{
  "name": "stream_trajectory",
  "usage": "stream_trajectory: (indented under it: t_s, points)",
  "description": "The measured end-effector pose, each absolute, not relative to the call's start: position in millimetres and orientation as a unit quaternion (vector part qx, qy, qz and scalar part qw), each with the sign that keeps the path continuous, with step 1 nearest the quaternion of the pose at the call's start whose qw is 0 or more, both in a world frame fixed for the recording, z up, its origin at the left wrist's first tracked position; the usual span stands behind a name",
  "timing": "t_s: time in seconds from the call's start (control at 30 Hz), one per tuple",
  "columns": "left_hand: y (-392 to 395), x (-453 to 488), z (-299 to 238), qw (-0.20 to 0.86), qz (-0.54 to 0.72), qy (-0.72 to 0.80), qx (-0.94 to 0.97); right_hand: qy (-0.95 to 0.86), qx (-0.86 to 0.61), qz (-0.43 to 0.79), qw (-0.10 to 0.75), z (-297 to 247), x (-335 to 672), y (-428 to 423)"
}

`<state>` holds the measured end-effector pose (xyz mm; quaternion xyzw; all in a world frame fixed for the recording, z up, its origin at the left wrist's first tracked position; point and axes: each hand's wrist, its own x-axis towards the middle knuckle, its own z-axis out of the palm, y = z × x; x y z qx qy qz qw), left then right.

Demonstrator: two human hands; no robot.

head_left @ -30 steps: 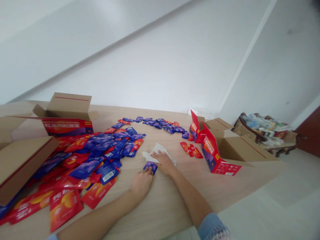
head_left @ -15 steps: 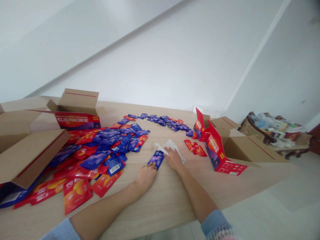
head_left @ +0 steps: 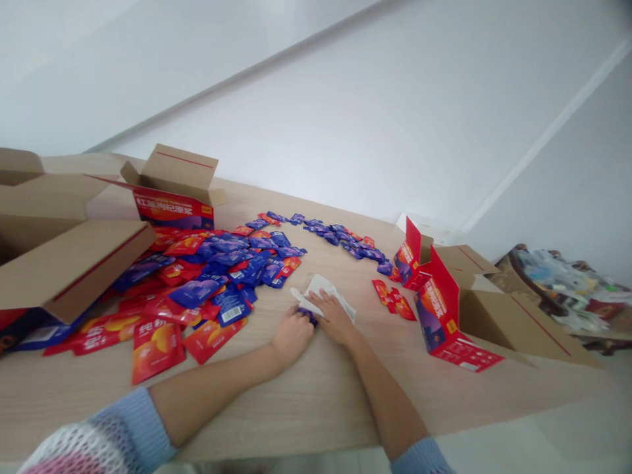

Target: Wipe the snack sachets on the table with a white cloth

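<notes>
My left hand (head_left: 293,337) is closed on the near end of a small blue-purple pouch (head_left: 308,315) lying on the table. Most of that pouch is covered now. Over it my right hand (head_left: 336,318) presses a white tissue (head_left: 326,287), fingers stretched along the tissue, thumb side close to my left hand. To the left of my hands spreads a big pile of red pouches (head_left: 157,349) and blue pouches (head_left: 232,306), some overlapping.
Open cardboard boxes (head_left: 74,263) stand at the left, with a red printed box (head_left: 172,209) behind the pile. Two red boxes (head_left: 439,309) stand open at the right. An arc of small pouches (head_left: 340,235) lies toward the wall, and a few red ones (head_left: 394,299) near the right boxes.
My right hand has slid the tissue left over the blue pouch, which showed plainly before. Left hand stays on the pouch's near end. The camera view has shifted and tilted slightly.
</notes>
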<state>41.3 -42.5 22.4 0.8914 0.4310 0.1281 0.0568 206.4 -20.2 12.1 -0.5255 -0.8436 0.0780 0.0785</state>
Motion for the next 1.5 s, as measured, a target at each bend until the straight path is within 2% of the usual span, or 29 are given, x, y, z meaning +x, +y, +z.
stream_trajectory:
  t_s: [0.27, 0.53, 0.7, 0.87, 0.97, 1.13, 1.37, 1.5]
  points:
    - [-37.9, 35.8, 14.5, 0.026, 0.093, 0.369, 0.924, -0.764, -0.641, 0.02, 0.068, 2.2, 236.4, -4.3]
    - [-38.0, 31.0, 18.8, 0.023, 0.081, 0.358, 0.93, -0.686, -0.713, 0.034, 0.139, 13.2, 245.6, -24.8]
    - [-39.1, 32.8, 19.8, 0.014, 0.085, 0.358, 0.93, -0.751, -0.626, 0.043, 0.204, 24.4, 216.5, -44.4]
    - [-42.7, 35.7, 23.8, -0.003, 0.085, 0.359, 0.93, -0.84, -0.525, 0.063, 0.124, 16.5, 193.4, -43.3]
    - [-46.5, 37.4, 29.8, 0.002, 0.071, 0.379, 0.922, -0.824, -0.553, 0.064, 0.103, 11.1, 200.2, -30.6]
    - [-49.6, 39.1, 43.2, 0.058, 0.034, 0.512, 0.856, -0.758, -0.646, 0.055, 0.074, 7.2, 231.9, -14.2]
    - [-42.6, 32.3, 32.8, 0.029, 0.172, 0.486, 0.856, -0.73, -0.679, 0.039, 0.07, 3.3, 254.5, -12.5]
    - [-44.2, 34.7, 24.4, 0.008, 0.165, 0.481, 0.861, -0.728, -0.673, 0.033, 0.13, -1.8, 252.5, -12.2]
